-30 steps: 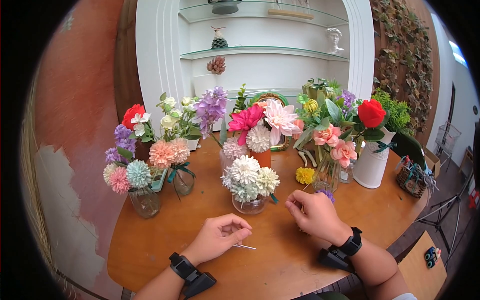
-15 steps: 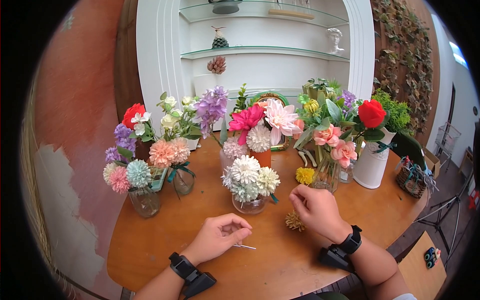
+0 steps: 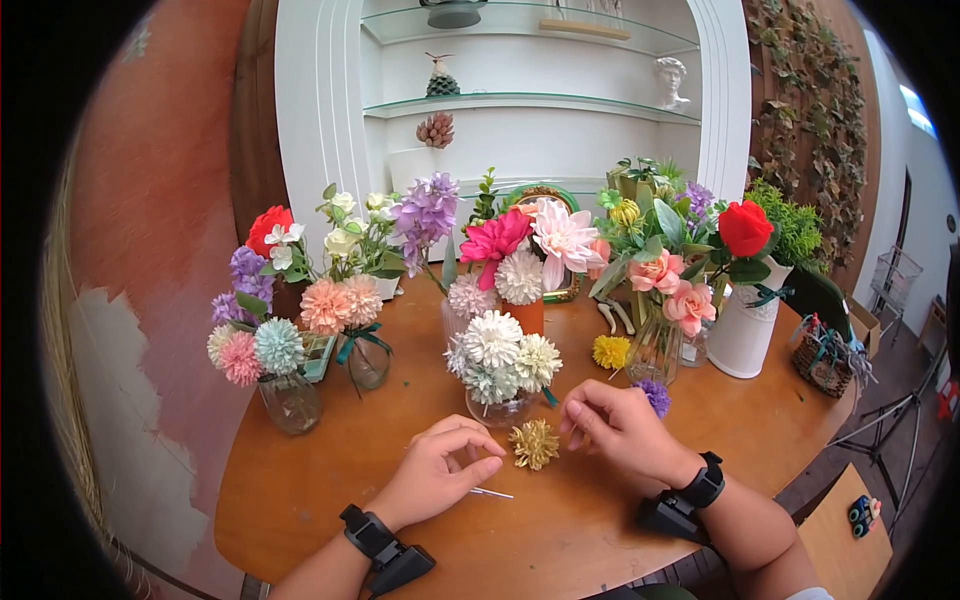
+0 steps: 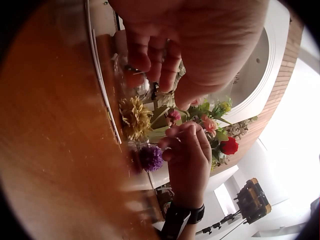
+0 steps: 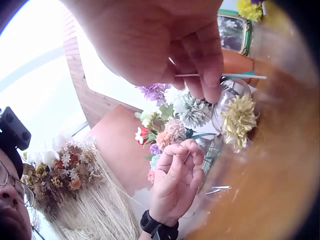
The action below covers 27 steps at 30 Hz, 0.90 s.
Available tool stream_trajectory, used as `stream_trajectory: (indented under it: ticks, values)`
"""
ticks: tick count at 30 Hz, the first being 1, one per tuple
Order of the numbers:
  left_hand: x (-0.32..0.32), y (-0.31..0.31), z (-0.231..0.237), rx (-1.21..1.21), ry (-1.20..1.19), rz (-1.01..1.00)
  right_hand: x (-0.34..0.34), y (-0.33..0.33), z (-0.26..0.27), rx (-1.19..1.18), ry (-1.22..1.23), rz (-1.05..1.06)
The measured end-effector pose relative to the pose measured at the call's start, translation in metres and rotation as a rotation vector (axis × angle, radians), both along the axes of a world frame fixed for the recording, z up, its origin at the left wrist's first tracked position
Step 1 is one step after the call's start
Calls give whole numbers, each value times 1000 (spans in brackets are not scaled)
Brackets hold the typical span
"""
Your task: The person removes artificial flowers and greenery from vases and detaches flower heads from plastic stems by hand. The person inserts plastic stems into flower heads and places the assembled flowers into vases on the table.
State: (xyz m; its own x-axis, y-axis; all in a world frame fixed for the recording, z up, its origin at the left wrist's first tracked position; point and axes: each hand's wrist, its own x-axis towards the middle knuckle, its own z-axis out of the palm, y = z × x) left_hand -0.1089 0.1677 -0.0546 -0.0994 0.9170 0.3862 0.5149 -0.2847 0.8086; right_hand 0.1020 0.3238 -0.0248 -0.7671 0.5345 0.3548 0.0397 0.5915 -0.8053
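My right hand (image 3: 625,430) is above the table, right of a gold flower head (image 3: 535,444) without a visible stem. In the right wrist view a thin white stick (image 5: 245,76) runs through its curled fingers. My left hand (image 3: 445,470) rests left of the gold flower, fingers loosely bent and nothing plainly held. Two thin white sticks (image 3: 492,493) lie beside its thumb. A purple flower head (image 3: 653,398) is behind the right hand, and a yellow one (image 3: 611,351) lies farther back. Beyond both hands stands a round glass jar (image 3: 500,411) of pale pompom flowers (image 3: 495,340).
Glass vases of flowers (image 3: 290,405) stand at the left of the wooden table (image 3: 400,555). A tall glass vase (image 3: 652,352), a white pitcher (image 3: 742,335) and a wicker basket (image 3: 823,360) are at the right. Pliers (image 3: 613,314) lie at the back.
The gold flower head has come out from beside my right hand and now sits farther left, between the hands. My right hand has shifted slightly left; the left has hardly moved.
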Motion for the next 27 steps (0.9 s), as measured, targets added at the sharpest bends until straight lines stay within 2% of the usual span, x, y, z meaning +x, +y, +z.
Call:
stream_trajectory:
  ticks: [3, 7, 9, 12, 15, 22, 25, 27]
  values:
    - [-1, 0, -2, -4, 16, 25, -2, 4, -8, 68, -99, 173]
    - [-3, 2, -3, -23, 28, 50, -4, 0, -7, 23, -18, 255]
    - [-7, 3, -7, -31, 119, 84, -3, -2, -3, -119, 4, 326]
    - [-6, 3, -8, -58, 110, 58, -2, -1, -5, -259, 27, 399]
    - [-3, 3, -8, -72, 116, 49, -2, -1, -7, -314, 56, 447]
    - [-1, 3, -10, -69, 224, 51, -1, -5, -4, -379, 111, 517]
    - [2, 0, -4, -109, 234, 74, 0, -7, -4, -385, 153, 502]
    - [2, 0, -1, -116, 315, 136, 2, -8, -2, -337, 115, 421]
